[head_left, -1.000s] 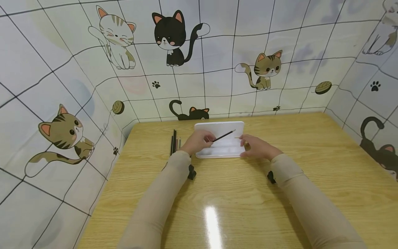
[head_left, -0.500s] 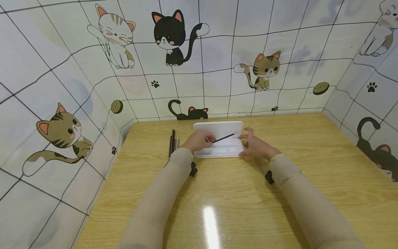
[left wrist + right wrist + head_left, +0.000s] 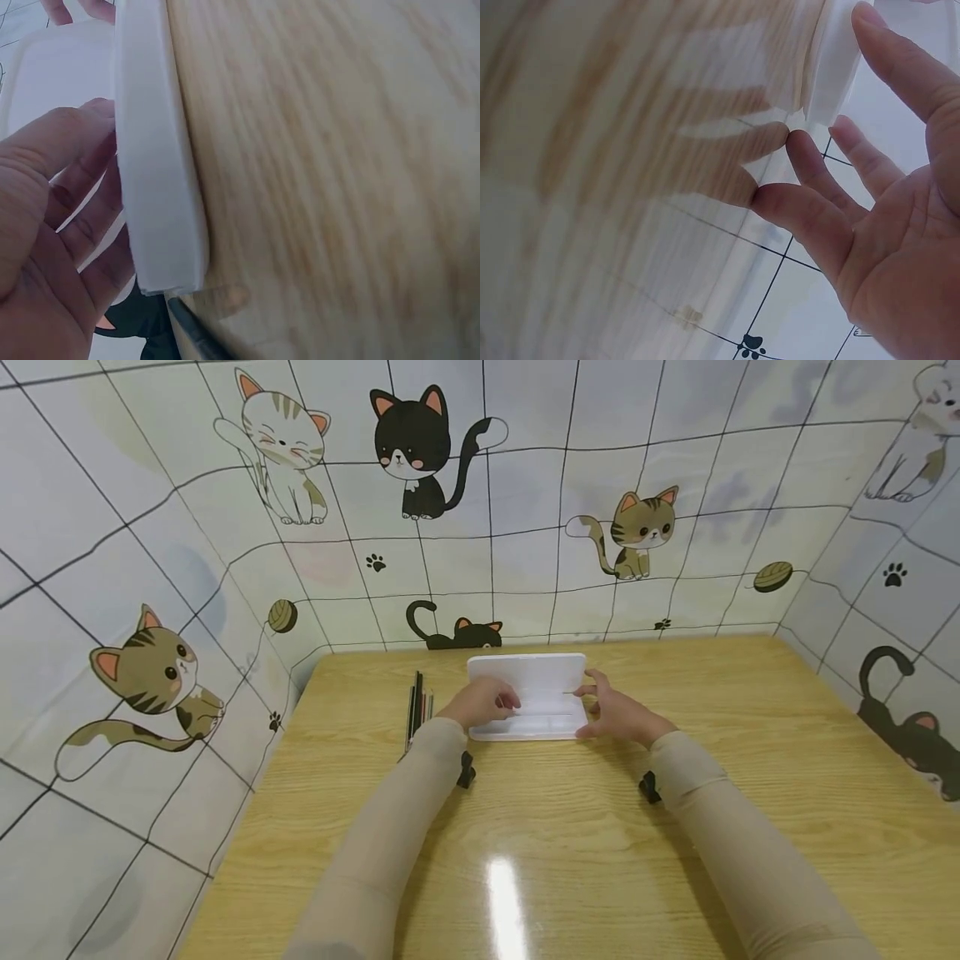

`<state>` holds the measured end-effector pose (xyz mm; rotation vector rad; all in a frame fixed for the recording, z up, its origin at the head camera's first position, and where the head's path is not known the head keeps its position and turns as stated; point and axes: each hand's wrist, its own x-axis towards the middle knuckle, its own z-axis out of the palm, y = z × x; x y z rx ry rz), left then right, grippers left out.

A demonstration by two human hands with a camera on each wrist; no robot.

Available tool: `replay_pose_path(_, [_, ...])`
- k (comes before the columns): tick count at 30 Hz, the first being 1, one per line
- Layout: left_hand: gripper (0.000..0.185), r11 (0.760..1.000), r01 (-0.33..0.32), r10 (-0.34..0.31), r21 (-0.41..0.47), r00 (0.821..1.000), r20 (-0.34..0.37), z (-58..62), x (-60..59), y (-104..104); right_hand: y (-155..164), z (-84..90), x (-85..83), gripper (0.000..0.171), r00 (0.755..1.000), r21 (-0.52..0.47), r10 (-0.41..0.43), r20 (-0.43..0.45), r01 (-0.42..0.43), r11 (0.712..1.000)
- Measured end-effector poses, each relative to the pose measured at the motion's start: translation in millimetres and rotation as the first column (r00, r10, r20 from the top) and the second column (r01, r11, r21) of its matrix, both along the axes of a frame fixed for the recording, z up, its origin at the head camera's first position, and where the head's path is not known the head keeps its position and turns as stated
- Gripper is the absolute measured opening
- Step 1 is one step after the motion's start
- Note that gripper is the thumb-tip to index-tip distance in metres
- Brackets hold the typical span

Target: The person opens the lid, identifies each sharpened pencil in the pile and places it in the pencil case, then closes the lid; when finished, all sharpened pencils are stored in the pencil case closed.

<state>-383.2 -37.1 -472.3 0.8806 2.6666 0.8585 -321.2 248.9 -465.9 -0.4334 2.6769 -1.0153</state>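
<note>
A white shallow case [image 3: 536, 670] lies open on the wooden table [image 3: 570, 827] near the back wall. My left hand [image 3: 489, 700] rests over the case's left part with relaxed, nearly straight fingers [image 3: 71, 217] against its white rim [image 3: 157, 187]; no pencil shows in it. My right hand [image 3: 609, 708] is at the case's right edge, fingers [image 3: 817, 169] spread and thumb raised beside the case corner [image 3: 832, 75]. It holds nothing. What lies inside the case is too faint to tell.
Several dark pencils [image 3: 420, 703] lie side by side on the table, left of the case; one tip [image 3: 191, 334] shows in the left wrist view. Cat-patterned walls [image 3: 420, 452] enclose the table at the back and both sides.
The dark pencil that my left hand held slanted above the case is no longer in the hand. The left hand has sunk onto the case. The right hand stays at the right edge.
</note>
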Motion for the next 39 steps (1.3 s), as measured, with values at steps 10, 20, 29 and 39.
replay_pose_path(10, [0.022, 0.994, -0.003, 0.001, 0.107, 1.0, 0.018, 8.3, 4.2, -13.9, 2.0, -0.8, 1.9, 0.113, 1.0, 0.003, 0.002, 0.003, -0.002, 1.0])
replay_pose_path(20, [0.028, 0.986, -0.037, 0.029, 0.16, 0.998, 0.05, 14.1, 8.9, -49.4, 2.9, -2.4, 1.1, 0.113, 1.0, 0.01, 0.009, -0.007, -0.009, 1.0])
replay_pose_path(29, [0.024, 0.981, -0.093, 0.084, 0.168, 0.995, 0.061, 8.2, 7.4, -65.7, 1.8, -0.8, 1.9, 0.112, 1.0, 0.008, 0.014, -0.008, -0.014, 1.0])
replay_pose_path(39, [0.028, 0.955, -0.217, 0.203, 0.203, 0.975, 0.088, 6.6, 8.0, -80.5, -0.2, -1.1, 0.9, 0.112, 1.0, 0.019, 0.02, -0.011, -0.02, 1.0])
